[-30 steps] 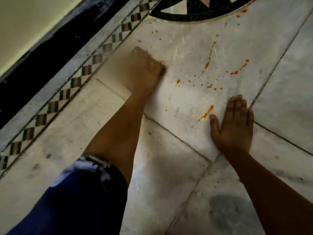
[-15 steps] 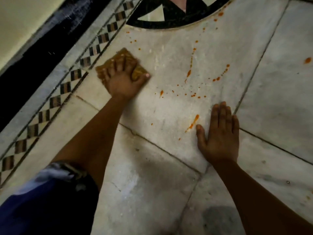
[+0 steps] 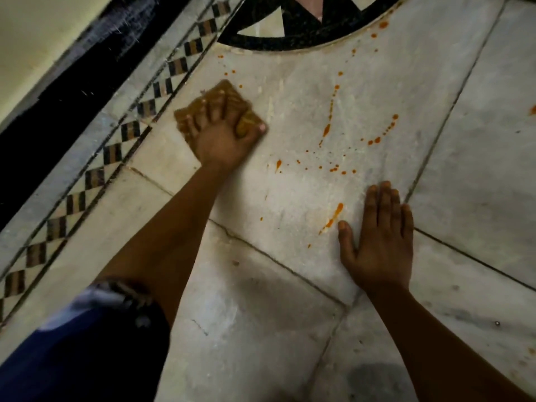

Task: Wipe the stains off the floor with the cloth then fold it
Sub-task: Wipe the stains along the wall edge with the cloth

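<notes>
A small brown cloth (image 3: pixel 224 92) lies flat on the pale marble floor (image 3: pixel 261 314) near the patterned border. My left hand (image 3: pixel 222 139) presses down on it with fingers spread across the top and the thumb at its right edge. Orange stains (image 3: pixel 329 130) are spattered over the tile to the right of the cloth, with a longer streak (image 3: pixel 333 217) just left of my right hand. My right hand (image 3: pixel 378 242) rests flat on the floor, fingers together, holding nothing.
A checkered tile border (image 3: pixel 116 149) runs diagonally at the left, with a black skirting (image 3: pixel 58 91) and cream wall behind it. A black round inlay (image 3: pixel 304 33) lies at the top. A blue sleeve (image 3: pixel 72 352) covers my left upper arm.
The view has shifted a little. My left hand with the cloth sits slightly nearer and its fingers are now plainly spread over the cloth. My right hand stays planted on the floor.
</notes>
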A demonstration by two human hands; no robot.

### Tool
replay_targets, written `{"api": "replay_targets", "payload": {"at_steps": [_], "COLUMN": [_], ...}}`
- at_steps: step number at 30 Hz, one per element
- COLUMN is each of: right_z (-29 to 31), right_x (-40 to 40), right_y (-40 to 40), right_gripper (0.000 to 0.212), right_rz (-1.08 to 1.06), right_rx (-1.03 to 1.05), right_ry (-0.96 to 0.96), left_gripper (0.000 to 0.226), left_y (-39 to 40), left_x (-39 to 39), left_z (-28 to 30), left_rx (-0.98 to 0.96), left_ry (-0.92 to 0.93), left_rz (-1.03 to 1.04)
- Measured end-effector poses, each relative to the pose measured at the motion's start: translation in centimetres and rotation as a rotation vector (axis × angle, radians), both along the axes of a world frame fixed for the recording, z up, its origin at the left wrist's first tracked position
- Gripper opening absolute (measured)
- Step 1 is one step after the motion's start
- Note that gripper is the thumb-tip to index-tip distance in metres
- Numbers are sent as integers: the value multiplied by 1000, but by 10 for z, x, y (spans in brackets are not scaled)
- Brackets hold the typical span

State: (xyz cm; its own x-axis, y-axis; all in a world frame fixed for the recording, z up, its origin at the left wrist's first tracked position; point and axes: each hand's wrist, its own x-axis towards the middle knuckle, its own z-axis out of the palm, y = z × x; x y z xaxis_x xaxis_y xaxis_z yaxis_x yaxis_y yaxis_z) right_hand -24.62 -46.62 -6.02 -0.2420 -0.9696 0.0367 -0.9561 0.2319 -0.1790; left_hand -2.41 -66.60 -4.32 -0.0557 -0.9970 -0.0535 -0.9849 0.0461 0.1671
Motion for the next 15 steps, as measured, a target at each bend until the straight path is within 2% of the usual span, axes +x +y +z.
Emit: {"api": "replay_targets", "payload": {"at_steps": [3, 5, 7, 10, 15], "right_z": [1, 1, 0, 0, -1], "right_x": [-1, 0, 1, 0, 0], "right_y": [1, 1, 0, 0, 0], "right_gripper": [74, 74, 73, 73, 73], "right_rz": [-6, -5, -5, -11, -11], "right_rx": [7, 3, 9, -1, -29], "right_ry": [-4, -10, -6, -5, -8], "left_gripper": [75, 79, 80, 81, 93], "left_y": [43, 66, 60, 11, -92], "left_x": [10, 41, 67, 77, 24], "left_z": [-3, -2, -1, -1, 0], "left_rx": [1, -8, -19, -27, 11], "left_ry": [-19, -26, -31, -19, 31], "left_rz": [-258, -320, -252, -29, 132]}}
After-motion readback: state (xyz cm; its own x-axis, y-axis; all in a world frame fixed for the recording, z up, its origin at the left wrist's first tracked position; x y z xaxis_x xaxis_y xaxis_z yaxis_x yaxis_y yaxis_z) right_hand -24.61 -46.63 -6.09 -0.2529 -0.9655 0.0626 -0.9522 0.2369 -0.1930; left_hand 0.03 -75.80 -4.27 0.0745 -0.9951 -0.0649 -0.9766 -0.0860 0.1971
